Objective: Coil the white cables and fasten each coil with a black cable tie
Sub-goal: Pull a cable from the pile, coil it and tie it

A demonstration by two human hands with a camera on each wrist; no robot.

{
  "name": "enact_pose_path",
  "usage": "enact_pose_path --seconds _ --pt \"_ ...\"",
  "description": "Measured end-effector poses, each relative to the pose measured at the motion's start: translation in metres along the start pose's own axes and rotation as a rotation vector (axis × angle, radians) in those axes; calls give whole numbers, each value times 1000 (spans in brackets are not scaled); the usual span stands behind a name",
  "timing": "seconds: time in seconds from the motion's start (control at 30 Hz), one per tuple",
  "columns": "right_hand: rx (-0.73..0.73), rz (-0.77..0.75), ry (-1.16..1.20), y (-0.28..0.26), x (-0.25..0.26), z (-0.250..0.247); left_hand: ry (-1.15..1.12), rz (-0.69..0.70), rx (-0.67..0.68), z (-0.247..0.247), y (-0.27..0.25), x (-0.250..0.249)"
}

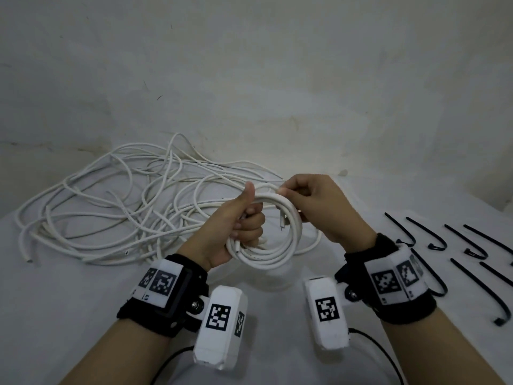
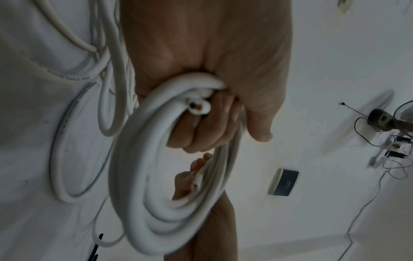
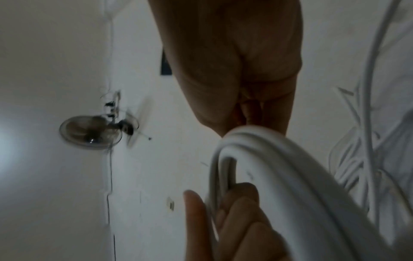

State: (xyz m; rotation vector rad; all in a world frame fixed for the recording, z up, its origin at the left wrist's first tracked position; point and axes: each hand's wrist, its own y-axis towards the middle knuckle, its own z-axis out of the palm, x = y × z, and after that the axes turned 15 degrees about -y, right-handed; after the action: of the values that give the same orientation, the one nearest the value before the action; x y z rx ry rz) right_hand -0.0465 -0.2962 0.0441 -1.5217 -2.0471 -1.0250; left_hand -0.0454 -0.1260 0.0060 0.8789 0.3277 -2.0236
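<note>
White cable coil (image 1: 266, 234), several turns, is held upright over the table (image 1: 83, 315). Left hand (image 1: 236, 226) is fisted round its left side; right hand (image 1: 313, 204) pinches the top-right arc. Black cable ties (image 1: 433, 237) lie to the right, approx. beside the right wrist, so the right hand looks nearer for the pickup. Loose cables (image 1: 116, 198) are piled at far left.

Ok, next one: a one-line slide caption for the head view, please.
Both hands, left hand and right hand, grip a round white cable coil above the table; loose white cables behind-left, black cable ties right.
</note>
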Motion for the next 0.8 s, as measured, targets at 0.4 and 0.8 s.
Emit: enact_pose_path --seconds 0.4,0.8 --pt "144 -4 203 -12 11 -10 47 94 -109 11 0 0" --pt "-159 -203 -112 -16 -5 7 227 82 -143 13 0 4"
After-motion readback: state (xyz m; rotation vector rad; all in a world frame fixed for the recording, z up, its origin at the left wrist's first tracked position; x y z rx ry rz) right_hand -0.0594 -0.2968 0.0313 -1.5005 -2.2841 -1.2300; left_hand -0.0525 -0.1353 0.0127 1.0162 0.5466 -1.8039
